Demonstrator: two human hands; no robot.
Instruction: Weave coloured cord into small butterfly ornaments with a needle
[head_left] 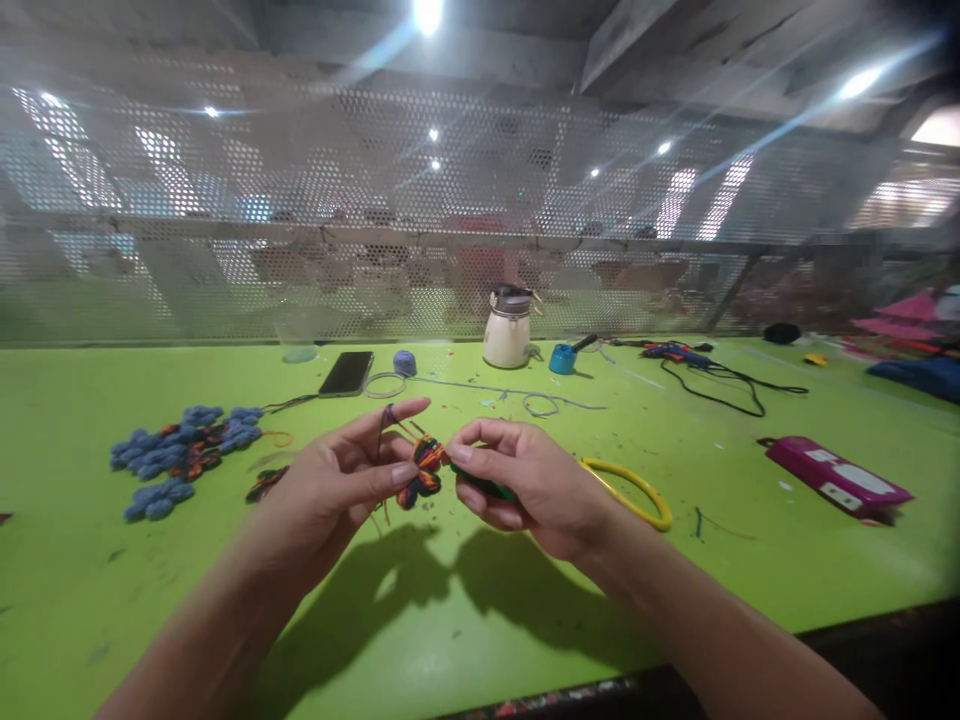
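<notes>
Between thumb and fingers, my left hand [341, 470] pinches a small multicolour crochet flower [421, 485] in dark purple, orange and red. Dark and orange yarn [388, 418] loops round its raised index finger. My right hand [502, 470] is closed round a green-handled crochet hook [491, 485], mostly covered by the fingers; its tip is at the flower's loops. Left of my hands lies a group of blue and multicolour crochet flowers [180, 445]. Another dark multicolour piece [266, 484] is partly hidden behind my left wrist.
Beyond my hands stand a phone [346, 373], a blue yarn ball [404, 363], a cream jug [507, 330] and a blue pot [562, 359]. On the right lie a yellow ring [637, 500], a magenta power strip [836, 475] and black cables [720, 375]. A perforated metal screen [450, 200] borders the green table [360, 640].
</notes>
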